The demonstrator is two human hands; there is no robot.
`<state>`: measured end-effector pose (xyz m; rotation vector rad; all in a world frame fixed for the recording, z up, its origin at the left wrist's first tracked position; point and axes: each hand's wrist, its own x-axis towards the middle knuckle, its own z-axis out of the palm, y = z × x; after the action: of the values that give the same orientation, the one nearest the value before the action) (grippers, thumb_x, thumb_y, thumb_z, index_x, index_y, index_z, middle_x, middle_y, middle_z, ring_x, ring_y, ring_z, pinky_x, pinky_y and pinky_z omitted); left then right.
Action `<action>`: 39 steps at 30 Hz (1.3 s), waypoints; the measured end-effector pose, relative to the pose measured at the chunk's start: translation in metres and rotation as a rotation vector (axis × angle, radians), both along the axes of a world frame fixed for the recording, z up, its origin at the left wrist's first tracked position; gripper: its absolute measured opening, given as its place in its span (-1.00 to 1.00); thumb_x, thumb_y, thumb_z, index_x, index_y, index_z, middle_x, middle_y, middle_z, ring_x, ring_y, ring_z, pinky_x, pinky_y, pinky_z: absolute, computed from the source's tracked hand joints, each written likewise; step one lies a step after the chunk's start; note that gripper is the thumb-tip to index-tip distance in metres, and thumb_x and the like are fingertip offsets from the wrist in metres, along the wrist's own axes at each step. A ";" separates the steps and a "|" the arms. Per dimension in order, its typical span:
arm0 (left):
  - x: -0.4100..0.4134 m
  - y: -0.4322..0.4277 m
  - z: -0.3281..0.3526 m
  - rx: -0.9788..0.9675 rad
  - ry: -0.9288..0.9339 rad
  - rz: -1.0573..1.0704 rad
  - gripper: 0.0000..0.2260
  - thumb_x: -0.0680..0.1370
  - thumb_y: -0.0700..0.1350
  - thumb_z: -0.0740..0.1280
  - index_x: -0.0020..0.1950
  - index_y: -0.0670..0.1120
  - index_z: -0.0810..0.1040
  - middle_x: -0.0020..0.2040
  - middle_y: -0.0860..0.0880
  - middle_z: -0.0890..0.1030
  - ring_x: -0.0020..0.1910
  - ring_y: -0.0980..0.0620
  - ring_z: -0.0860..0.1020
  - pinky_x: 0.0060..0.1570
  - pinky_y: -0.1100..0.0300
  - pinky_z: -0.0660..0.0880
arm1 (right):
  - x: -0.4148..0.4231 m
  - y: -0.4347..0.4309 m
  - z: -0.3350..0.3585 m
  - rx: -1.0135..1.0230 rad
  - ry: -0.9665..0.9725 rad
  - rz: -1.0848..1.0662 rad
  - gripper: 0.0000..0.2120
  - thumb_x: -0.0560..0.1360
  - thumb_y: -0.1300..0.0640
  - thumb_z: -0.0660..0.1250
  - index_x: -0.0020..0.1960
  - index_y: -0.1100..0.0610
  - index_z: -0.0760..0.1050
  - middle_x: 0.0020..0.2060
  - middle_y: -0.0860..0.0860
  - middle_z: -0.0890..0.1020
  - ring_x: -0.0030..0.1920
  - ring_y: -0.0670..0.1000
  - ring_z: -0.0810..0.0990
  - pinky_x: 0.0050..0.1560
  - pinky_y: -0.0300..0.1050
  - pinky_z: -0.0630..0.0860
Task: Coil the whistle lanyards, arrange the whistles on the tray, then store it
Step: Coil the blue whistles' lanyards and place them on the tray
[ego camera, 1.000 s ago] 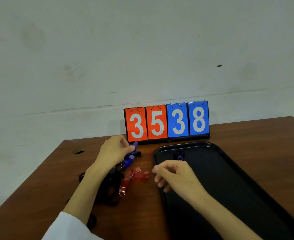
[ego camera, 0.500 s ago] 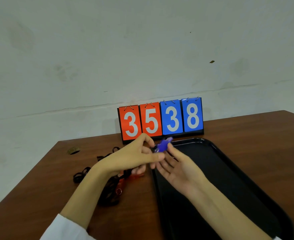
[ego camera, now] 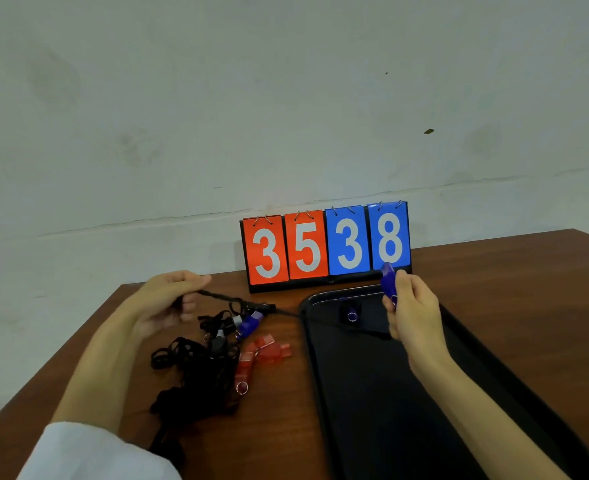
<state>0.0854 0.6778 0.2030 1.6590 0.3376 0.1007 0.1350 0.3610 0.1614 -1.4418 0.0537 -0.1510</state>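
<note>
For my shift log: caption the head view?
Right hand lifts blue whistle over tray; left hand pulls its lanyard taut.

Your right hand [ego camera: 412,308] hides the lower half of the blue whistle [ego camera: 387,278], and its cord goes unseen behind your fingers. The tray [ego camera: 324,358] runs off the bottom edge. The black cord pile [ego camera: 196,379] is too tangled to count.

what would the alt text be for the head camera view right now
A person's right hand holds a blue whistle above a black tray while the left hand pulls its black lanyard taut. More whistles and tangled lanyards lie on the wooden table before a scoreboard reading 3538.
</note>
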 end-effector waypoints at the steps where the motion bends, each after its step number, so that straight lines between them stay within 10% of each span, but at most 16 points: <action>1: 0.003 0.002 -0.003 -0.003 0.011 0.060 -0.71 0.32 0.00 0.49 -0.30 -0.08 0.40 -0.52 0.00 0.30 -0.63 0.11 0.22 -0.63 0.33 0.21 | -0.001 0.000 -0.002 -0.111 -0.042 -0.040 -0.76 0.60 -0.01 0.10 0.10 0.12 0.42 -0.06 0.05 0.52 -0.19 -0.11 0.49 -0.45 -0.35 0.38; 4: 0.011 0.003 -0.013 0.039 0.058 0.201 -0.76 0.42 -0.01 0.45 -0.24 -0.08 0.43 -0.55 0.01 0.36 -0.58 0.08 0.25 -0.59 0.32 0.25 | -0.006 -0.002 -0.005 -0.523 -0.234 -0.171 -0.80 0.59 0.01 0.09 0.01 0.12 0.40 -0.19 0.03 0.55 -0.27 -0.09 0.51 -0.37 -0.24 0.43; 9: 0.011 0.005 -0.019 -0.418 0.080 0.135 -0.83 0.43 -0.15 0.41 -0.26 -0.11 0.43 -0.41 -0.02 0.44 -0.35 0.05 0.42 -0.31 0.20 0.57 | -0.005 -0.003 -0.015 -1.073 -0.350 -0.272 -0.74 0.58 -0.03 0.10 0.00 0.13 0.44 -0.38 -0.03 0.52 -0.42 -0.09 0.50 -0.39 -0.18 0.49; 12: 0.015 0.015 -0.031 -0.159 0.030 0.371 -0.89 0.44 -0.20 0.44 -0.12 -0.20 0.56 -0.27 -0.10 0.53 -0.35 0.02 0.44 -0.42 0.22 0.55 | 0.001 -0.009 -0.017 -1.119 -0.322 -0.299 -0.72 0.59 -0.03 0.07 0.01 0.13 0.44 -0.40 -0.03 0.50 -0.45 -0.09 0.46 -0.43 -0.21 0.42; 16: 0.016 0.016 -0.044 0.329 -0.096 0.656 -0.83 0.43 -0.08 0.46 -0.16 -0.17 0.60 -0.04 -0.14 0.62 -0.05 -0.13 0.55 -0.01 0.01 0.47 | 0.006 -0.015 -0.014 -1.158 -0.235 -0.295 -0.75 0.60 -0.03 0.06 -0.01 0.12 0.41 -0.40 -0.02 0.50 -0.44 -0.08 0.47 -0.43 -0.19 0.44; 21: 0.014 0.001 -0.044 0.924 0.170 0.339 -0.66 0.47 0.10 0.38 -0.18 -0.20 0.63 -0.21 -0.13 0.66 -0.24 -0.03 0.57 -0.26 0.16 0.46 | 0.006 -0.003 -0.007 -0.804 -0.204 -0.044 -0.72 0.56 -0.09 0.12 0.03 0.10 0.44 -0.30 -0.03 0.54 -0.34 -0.12 0.51 -0.41 -0.28 0.39; 24: 0.020 -0.026 -0.026 1.065 0.198 0.187 -0.66 0.47 0.19 0.32 -0.04 -0.08 0.61 -0.09 0.01 0.62 -0.10 0.05 0.56 -0.05 0.12 0.51 | 0.003 0.024 0.018 -0.440 -0.121 0.308 -0.74 0.55 -0.04 0.17 0.09 0.12 0.45 -0.23 0.00 0.59 -0.34 -0.11 0.56 -0.42 -0.31 0.46; 29: 0.000 -0.129 0.009 0.041 -0.206 -0.219 -0.66 0.58 0.16 0.12 0.18 0.00 0.52 0.00 0.01 0.65 0.00 0.03 0.62 0.13 0.08 0.51 | -0.006 0.062 0.040 -0.251 -0.184 0.476 -0.69 0.59 -0.06 0.09 0.04 0.08 0.54 -0.07 0.04 0.67 -0.05 -0.04 0.64 -0.03 -0.18 0.59; 32: -0.007 -0.157 0.002 -0.314 -0.128 -0.277 -0.58 0.55 0.23 0.11 0.23 0.00 0.47 0.05 -0.09 0.64 -0.05 -0.04 0.65 0.00 -0.02 0.59 | -0.011 0.069 0.037 -0.186 -0.147 0.360 -0.67 0.59 -0.07 0.10 0.05 0.08 0.56 -0.07 0.01 0.64 -0.03 -0.02 0.62 -0.16 -0.22 0.54; 35: -0.006 -0.158 -0.005 -0.199 -0.066 -0.251 -0.62 0.55 0.20 0.16 0.18 -0.06 0.42 -0.07 -0.13 0.58 -0.40 0.08 0.50 -0.46 0.22 0.46 | -0.012 0.063 0.034 -0.132 -0.110 0.285 -0.69 0.58 -0.01 0.15 -0.01 0.16 0.57 -0.15 0.04 0.64 -0.10 -0.03 0.61 -0.21 -0.28 0.53; 39: 0.000 -0.160 -0.009 0.218 -0.169 -0.097 -0.73 0.57 0.10 0.20 0.01 -0.11 0.42 -0.38 -0.01 0.48 -0.62 0.21 0.31 -0.60 0.36 0.24 | -0.011 0.052 0.033 -0.088 -0.036 0.298 -0.79 0.53 0.01 0.25 -0.01 0.11 0.58 -0.10 0.07 0.66 -0.05 0.00 0.62 -0.02 -0.10 0.55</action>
<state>0.0853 0.5176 0.1943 1.8654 0.1203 0.2094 0.1238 0.4128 0.1946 -1.5168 -0.1988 0.0659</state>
